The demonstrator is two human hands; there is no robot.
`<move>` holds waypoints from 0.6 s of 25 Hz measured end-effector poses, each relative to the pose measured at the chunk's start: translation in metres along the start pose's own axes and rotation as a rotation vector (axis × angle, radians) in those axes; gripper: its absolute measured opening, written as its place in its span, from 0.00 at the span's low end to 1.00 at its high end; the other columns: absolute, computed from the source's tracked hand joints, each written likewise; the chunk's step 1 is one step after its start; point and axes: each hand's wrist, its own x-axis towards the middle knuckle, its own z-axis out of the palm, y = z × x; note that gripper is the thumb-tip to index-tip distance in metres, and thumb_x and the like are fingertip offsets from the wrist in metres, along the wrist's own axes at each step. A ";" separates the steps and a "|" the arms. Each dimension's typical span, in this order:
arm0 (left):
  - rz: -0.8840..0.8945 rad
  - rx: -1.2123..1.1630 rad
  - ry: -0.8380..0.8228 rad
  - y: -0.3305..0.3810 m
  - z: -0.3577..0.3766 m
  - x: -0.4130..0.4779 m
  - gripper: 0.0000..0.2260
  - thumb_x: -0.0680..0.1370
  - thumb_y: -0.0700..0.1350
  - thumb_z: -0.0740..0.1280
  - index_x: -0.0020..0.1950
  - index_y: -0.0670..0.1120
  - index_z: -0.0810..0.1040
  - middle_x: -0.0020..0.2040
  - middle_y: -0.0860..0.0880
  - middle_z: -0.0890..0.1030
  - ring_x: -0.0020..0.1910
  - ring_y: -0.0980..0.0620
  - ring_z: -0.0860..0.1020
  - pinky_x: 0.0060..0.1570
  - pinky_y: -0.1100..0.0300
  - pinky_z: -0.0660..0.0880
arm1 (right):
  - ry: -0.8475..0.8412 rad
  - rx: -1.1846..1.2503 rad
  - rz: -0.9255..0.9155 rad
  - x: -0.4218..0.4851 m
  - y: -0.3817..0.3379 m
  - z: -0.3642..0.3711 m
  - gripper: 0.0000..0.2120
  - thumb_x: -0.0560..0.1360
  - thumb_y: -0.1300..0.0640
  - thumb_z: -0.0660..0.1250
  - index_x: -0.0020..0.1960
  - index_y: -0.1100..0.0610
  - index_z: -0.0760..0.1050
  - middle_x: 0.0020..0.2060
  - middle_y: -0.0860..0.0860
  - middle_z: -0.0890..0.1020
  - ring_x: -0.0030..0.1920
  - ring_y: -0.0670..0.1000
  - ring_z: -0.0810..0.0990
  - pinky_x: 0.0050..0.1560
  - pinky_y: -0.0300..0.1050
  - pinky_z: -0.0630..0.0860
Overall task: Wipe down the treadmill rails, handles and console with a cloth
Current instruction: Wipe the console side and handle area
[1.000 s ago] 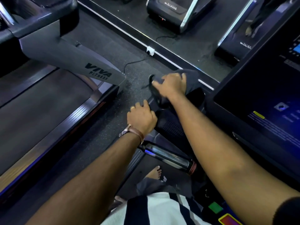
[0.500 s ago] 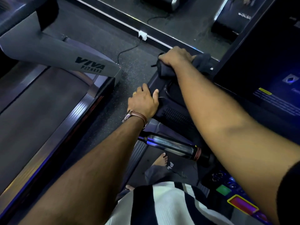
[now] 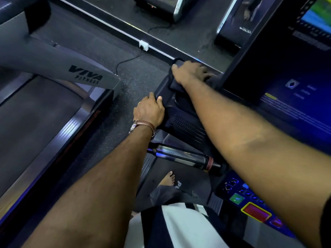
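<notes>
The right hand (image 3: pixel 191 74), fingers extended, is pressing the dark cloth (image 3: pixel 175 85) onto the console housing's (image 3: pixel 186 126) far left corner. The left hand (image 3: pixel 149 111) is gripping its left edge. The screen (image 3: pixel 268 56) and chrome handle (image 3: pixel 180 156) are likely still awaiting wiping.

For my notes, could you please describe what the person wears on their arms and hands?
Both forearms are bare, no gloves. The left hand has a ring and, at the wrist, a watch with a brownish strap. The right hand wears nothing; a dark sleeve shows high on that arm.
</notes>
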 end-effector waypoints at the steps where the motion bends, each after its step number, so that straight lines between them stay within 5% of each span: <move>1: 0.000 0.007 0.004 0.001 0.000 0.000 0.18 0.81 0.55 0.52 0.56 0.43 0.71 0.55 0.40 0.78 0.55 0.37 0.76 0.51 0.45 0.71 | 0.039 -0.057 -0.085 -0.013 0.000 -0.001 0.34 0.73 0.34 0.56 0.69 0.56 0.73 0.68 0.64 0.72 0.69 0.68 0.66 0.66 0.77 0.50; 6: 0.006 0.012 -0.007 -0.001 0.000 0.001 0.19 0.81 0.55 0.51 0.58 0.42 0.72 0.57 0.38 0.78 0.56 0.36 0.76 0.52 0.46 0.71 | 0.121 0.030 -0.431 -0.073 0.021 0.024 0.24 0.80 0.41 0.56 0.67 0.56 0.73 0.67 0.62 0.72 0.71 0.63 0.65 0.66 0.67 0.66; 11: 0.018 0.021 -0.025 -0.001 -0.001 -0.001 0.20 0.81 0.55 0.51 0.58 0.41 0.71 0.58 0.37 0.77 0.56 0.36 0.75 0.52 0.47 0.70 | 0.098 0.035 -0.198 -0.102 0.064 0.033 0.40 0.75 0.30 0.53 0.76 0.58 0.63 0.72 0.68 0.65 0.74 0.64 0.63 0.75 0.57 0.56; 15: 0.028 0.029 -0.026 -0.005 -0.002 -0.002 0.19 0.82 0.55 0.51 0.59 0.42 0.70 0.57 0.38 0.77 0.55 0.36 0.75 0.49 0.48 0.69 | -0.139 0.205 -0.031 -0.080 0.031 0.004 0.46 0.72 0.25 0.51 0.72 0.60 0.69 0.71 0.61 0.71 0.71 0.60 0.69 0.71 0.54 0.62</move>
